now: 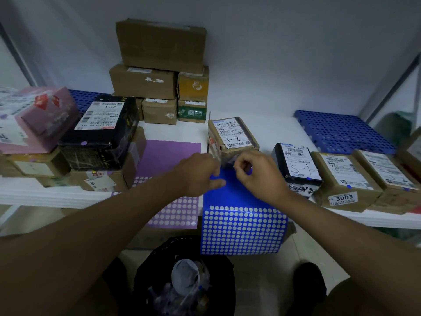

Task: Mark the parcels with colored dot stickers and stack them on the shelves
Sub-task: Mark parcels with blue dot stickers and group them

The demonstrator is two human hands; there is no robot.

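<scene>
Black bin below the shelf holds, seemingly, crumpled scraps.

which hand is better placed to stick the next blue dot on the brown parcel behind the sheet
Right. The right hand has its fingers pinched at the top edge of the blue sticker sheet, just below the brown parcel. The left hand rests on the sheet, apparently steadying it.

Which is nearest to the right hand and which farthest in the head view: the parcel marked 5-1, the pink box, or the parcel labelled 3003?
From the right hand:
1. Parcel marked 5-1, just right.
2. Parcel labelled 3003, farther right.
3. Pink box, far left.
</scene>
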